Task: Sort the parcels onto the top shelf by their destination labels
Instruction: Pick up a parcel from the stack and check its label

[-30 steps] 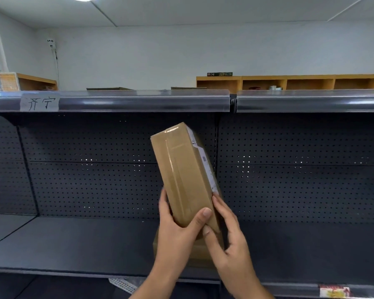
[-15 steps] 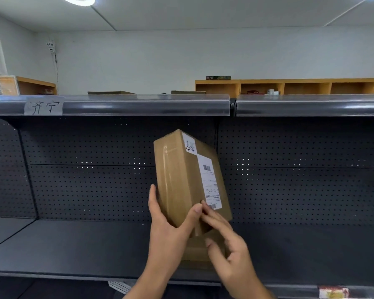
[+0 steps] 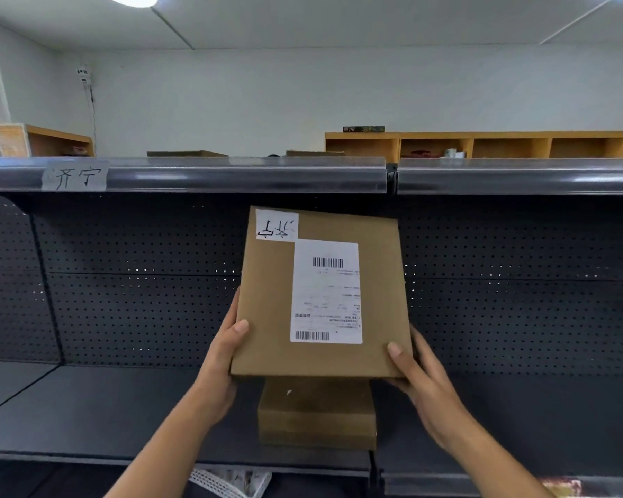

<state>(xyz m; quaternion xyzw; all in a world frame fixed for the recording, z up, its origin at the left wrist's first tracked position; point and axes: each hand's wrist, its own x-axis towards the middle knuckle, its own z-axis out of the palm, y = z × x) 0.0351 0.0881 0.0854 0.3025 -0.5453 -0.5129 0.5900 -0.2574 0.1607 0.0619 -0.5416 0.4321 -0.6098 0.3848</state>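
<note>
Both hands – left (image 3: 219, 357) & right (image 3: 423, 375) – are gripping a flat brown cardboard parcel (image 3: 267, 318) w/ white label, before dark perforated-metal shelving (image 3: 141, 300) – white walls behind.

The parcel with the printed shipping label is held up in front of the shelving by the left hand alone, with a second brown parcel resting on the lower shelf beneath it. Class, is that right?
Not quite. The head view shows both hands on the parcel: the left hand at its lower left edge, the right hand at its lower right corner. The second brown parcel does rest on the lower shelf beneath it.
</note>
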